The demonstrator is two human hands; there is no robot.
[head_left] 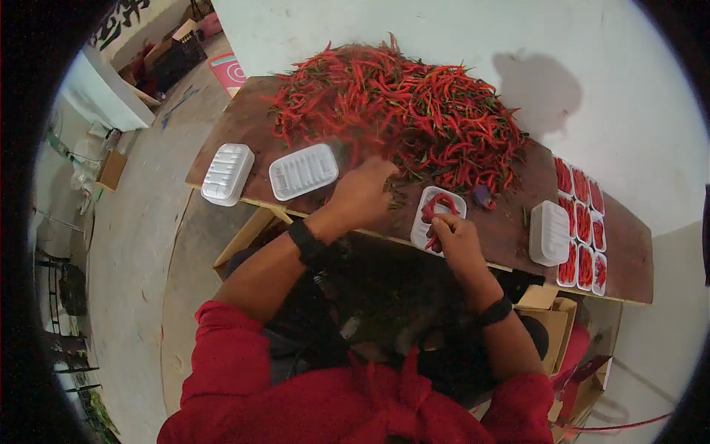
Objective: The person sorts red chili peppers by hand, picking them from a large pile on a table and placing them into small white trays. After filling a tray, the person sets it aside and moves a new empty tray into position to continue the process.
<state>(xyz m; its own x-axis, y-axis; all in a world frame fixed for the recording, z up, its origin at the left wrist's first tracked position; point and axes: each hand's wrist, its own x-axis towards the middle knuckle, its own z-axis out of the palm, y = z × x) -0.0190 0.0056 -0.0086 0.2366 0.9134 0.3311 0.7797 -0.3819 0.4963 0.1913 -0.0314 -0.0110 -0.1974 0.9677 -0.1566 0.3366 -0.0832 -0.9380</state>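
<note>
A large heap of red chili peppers (414,103) with green stems lies across the back of the brown table. My left hand (366,191) reaches to the heap's front edge; its fingertips are not clear enough to show a grip. In my right hand (457,240), red chili peppers (441,203) are pinched between the fingers. They lie over a small white foam tray (418,231) at the table's front edge. To the left of my left hand is another white foam tray (303,172).
Stacked white trays stand at the left (227,175) and right (550,233). Several chili-filled trays (584,226) sit in rows by the wall at the right. A small purple object (482,195) lies beside the heap. Cardboard boxes (551,325) are under the table's right side.
</note>
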